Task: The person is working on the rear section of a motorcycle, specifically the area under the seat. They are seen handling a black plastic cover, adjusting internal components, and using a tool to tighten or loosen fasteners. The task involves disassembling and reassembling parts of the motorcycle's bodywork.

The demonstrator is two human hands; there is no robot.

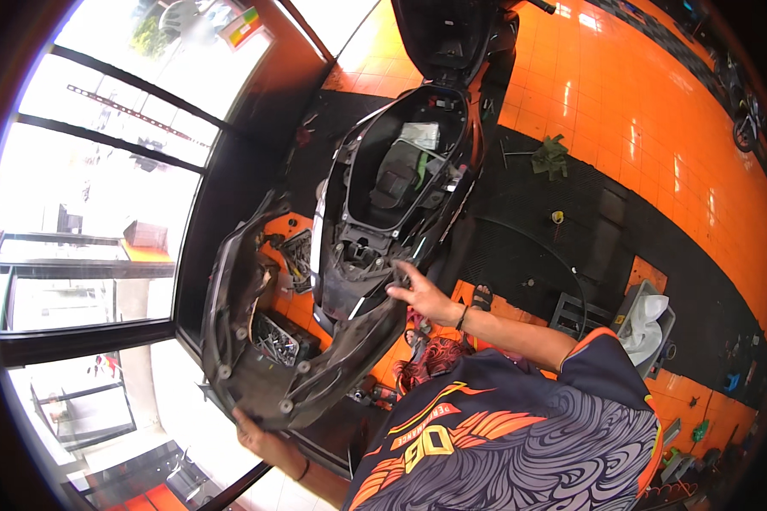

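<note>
A large black U-shaped scooter body panel [268, 387] hangs tilted behind the scooter [345, 281], its dusty inner side and round mounting posts showing. At its lower left rim, my left hand [251, 434] grips the edge, with some fingers hidden beneath. My right hand [426, 298] is at the panel's right arm, close to the scooter's tail, thumb and forefinger at its edge. The scooter's seat [445, 34] is raised, and its storage bin [383, 187] holds a dark pouch and a pale packet.
A tray of tools and small parts [277, 341] lies on the floor below the panel. Glass windows [94, 264] stand close on the left. On the right are a grey crate with a white bag [648, 319], a green cloth [551, 157] and a yellow round item [557, 217].
</note>
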